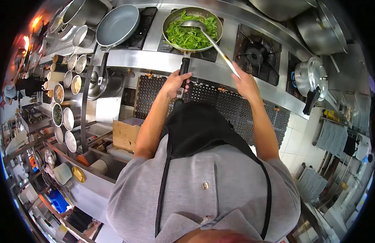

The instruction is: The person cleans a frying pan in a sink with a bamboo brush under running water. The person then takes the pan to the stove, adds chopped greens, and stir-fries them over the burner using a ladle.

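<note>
Chopped green vegetables (187, 38) fill a frying pan (166, 25) on the stove. My left hand (176, 84) is wrapped round the pan's black handle (185, 67). With my right hand (245, 83) I grip the end of a long metal ladle (214, 43). The ladle's bowl lies face down on the greens near the middle of the pan, and its shaft crosses the pan's right rim.
A grey frying pan (117, 26) sits on the stove to the left. Right of my pan is a bare burner (257, 56), then a pressure cooker (311, 79). Several metal containers (68, 79) line the left side. A black rubber mat (212, 99) covers the floor.
</note>
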Demonstrator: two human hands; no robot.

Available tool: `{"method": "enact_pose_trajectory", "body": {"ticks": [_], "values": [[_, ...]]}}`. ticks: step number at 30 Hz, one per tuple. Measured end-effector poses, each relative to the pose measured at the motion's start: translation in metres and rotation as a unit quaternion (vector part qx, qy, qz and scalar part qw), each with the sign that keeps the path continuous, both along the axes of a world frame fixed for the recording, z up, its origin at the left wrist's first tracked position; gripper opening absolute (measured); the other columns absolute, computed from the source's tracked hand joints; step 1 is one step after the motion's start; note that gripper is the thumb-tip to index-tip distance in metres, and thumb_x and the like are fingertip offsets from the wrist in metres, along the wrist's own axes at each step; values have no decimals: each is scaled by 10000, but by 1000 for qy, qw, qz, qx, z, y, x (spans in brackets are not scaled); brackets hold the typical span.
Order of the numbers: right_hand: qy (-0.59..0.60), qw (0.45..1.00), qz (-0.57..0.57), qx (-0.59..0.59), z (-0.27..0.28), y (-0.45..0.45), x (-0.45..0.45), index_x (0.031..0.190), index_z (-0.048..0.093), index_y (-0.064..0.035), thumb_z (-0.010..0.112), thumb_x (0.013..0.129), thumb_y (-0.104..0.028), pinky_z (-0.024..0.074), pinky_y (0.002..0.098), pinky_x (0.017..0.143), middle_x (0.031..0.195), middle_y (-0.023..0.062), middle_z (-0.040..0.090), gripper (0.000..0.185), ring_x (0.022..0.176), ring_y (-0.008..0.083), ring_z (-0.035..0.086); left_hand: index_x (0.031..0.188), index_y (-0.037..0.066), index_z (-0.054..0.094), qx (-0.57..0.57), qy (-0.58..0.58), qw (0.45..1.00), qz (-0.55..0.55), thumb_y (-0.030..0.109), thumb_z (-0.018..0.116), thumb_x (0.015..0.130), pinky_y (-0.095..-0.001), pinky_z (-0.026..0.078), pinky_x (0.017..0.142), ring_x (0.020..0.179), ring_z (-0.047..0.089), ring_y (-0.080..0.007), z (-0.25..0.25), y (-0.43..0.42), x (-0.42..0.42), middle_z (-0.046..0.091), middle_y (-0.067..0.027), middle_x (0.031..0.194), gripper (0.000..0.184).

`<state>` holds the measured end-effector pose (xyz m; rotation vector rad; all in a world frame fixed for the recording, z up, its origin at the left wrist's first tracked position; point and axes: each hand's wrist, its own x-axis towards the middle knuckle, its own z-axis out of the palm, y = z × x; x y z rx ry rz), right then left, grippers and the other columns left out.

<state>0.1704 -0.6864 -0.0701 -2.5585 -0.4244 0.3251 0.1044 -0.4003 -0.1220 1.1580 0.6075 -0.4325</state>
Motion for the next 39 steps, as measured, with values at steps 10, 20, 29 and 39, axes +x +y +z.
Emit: {"method": "enact_pose_trajectory", "body": {"ticks": [10, 20, 29, 39], "values": [[-188, 964, 49, 180, -42, 1, -33, 1493, 419, -185, 555, 987, -254, 441, 338, 437, 687, 91, 589, 528, 444, 185, 515, 1002, 69, 520, -59, -25, 998, -5, 143, 666, 912, -294, 472, 465, 558, 520, -130, -7, 8, 12, 544, -22, 737, 187], [15, 987, -92, 131, -9, 17, -66, 1424, 496, -175, 549, 981, -288, 500, 447, 886, 1115, 220, 670, 460, 1034, 419, 634, 1024, 70, 496, 12, -56, 998, 2, 131, 631, 912, -296, 448, 424, 500, 471, -117, -10, -11, 3, 507, -3, 687, 186], [73, 988, -76, 117, 47, -24, -70, 1443, 485, -169, 590, 975, -198, 494, 335, 871, 1197, 199, 667, 480, 982, 233, 678, 621, 56, 495, 122, -107, 984, -77, 142, 520, 913, -324, 441, 433, 437, 498, -165, 13, -14, -39, 468, -45, 507, 305], [156, 983, 71, 65, 95, -77, -44, 1485, 427, -262, 555, 978, -191, 440, 294, 644, 667, 62, 472, 528, 621, 154, 435, 646, 36, 512, 70, -90, 991, -70, 124, 559, 907, -317, 412, 398, 413, 502, -165, 43, -19, -74, 492, -46, 517, 279]]}}
